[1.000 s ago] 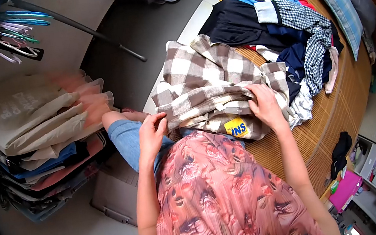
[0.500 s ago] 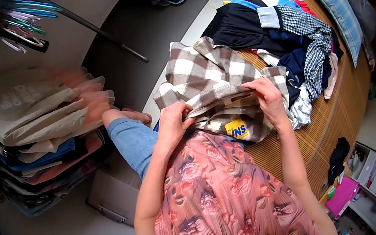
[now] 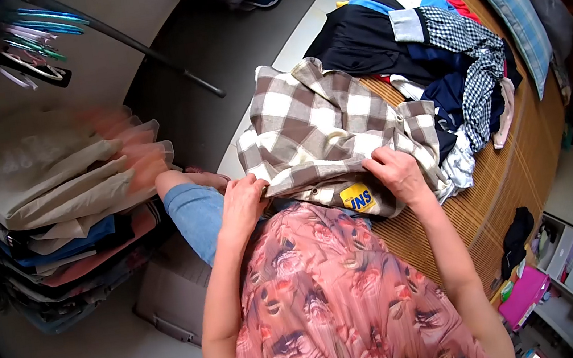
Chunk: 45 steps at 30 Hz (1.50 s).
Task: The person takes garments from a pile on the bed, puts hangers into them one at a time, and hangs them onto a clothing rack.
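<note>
A brown and white checked shirt (image 3: 307,114) lies across the edge of the bamboo mat and over my lap. My left hand (image 3: 246,198) pinches its near folded edge at the left end. Further right along the same edge, my right hand (image 3: 394,170) grips the cloth with fingers closed. Between and below the hands, a yellow patch (image 3: 357,198) with blue letters shows on the shirt, beside a small button. The edge between my hands is stretched fairly straight.
Behind the shirt, a pile of mixed clothes (image 3: 369,39) lies on the bamboo mat (image 3: 513,173), near a blue checked pillow (image 3: 508,8). Hanging garments (image 3: 52,175) fill the left, below several hangers (image 3: 37,45) and a dark pole (image 3: 151,51). Open shelves (image 3: 570,271) stand at lower right.
My left hand has moved left along the shirt's edge since half a second ago, and my right hand slightly left and down. The folded edge now lies lower and straighter.
</note>
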Each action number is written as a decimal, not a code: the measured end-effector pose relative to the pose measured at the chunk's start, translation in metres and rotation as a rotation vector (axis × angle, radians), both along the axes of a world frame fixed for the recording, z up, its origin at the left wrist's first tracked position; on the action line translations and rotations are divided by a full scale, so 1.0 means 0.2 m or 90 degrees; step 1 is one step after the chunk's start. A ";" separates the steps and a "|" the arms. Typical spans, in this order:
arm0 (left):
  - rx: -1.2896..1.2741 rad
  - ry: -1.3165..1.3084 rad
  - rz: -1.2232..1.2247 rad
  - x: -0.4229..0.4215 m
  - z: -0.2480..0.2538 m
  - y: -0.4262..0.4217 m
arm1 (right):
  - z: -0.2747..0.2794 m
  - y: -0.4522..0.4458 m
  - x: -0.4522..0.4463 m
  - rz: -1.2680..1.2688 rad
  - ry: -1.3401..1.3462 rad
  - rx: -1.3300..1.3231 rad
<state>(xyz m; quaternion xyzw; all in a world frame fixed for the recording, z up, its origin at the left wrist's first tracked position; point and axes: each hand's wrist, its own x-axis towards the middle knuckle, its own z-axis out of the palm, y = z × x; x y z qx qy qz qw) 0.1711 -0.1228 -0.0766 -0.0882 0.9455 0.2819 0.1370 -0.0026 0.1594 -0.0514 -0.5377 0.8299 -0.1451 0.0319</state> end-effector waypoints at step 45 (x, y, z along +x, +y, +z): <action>0.144 0.280 0.408 -0.08 0.06 -0.55 | 0.12 -0.54 -0.11 -0.034 -0.258 0.014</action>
